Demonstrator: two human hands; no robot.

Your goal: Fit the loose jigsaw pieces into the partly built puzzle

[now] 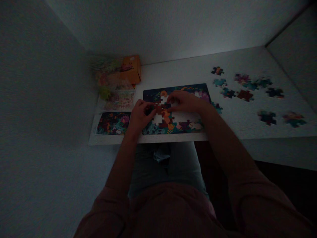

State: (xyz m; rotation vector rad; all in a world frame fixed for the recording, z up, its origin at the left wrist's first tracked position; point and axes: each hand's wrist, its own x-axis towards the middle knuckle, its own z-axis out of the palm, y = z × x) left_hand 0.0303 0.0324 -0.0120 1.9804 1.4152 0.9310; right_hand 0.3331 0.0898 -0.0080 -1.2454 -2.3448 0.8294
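A partly assembled jigsaw puzzle [190, 90] lies on the white table [247, 129] in front of me. My left hand [140, 114] rests on the puzzle's left part, fingers curled around a dark reddish puzzle piece [158, 108]. My right hand [184, 100] lies over the puzzle's middle, fingers bent and pressing down beside the same piece. The two hands nearly meet at the piece. White gaps show in the puzzle below the hands. The light is dim.
Several loose puzzle pieces [245, 95] lie scattered on the table to the right. A printed picture sheet [112, 123] lies left of the puzzle. An orange box [131, 68] and clear plastic bags [116, 94] stand at the back left against the wall.
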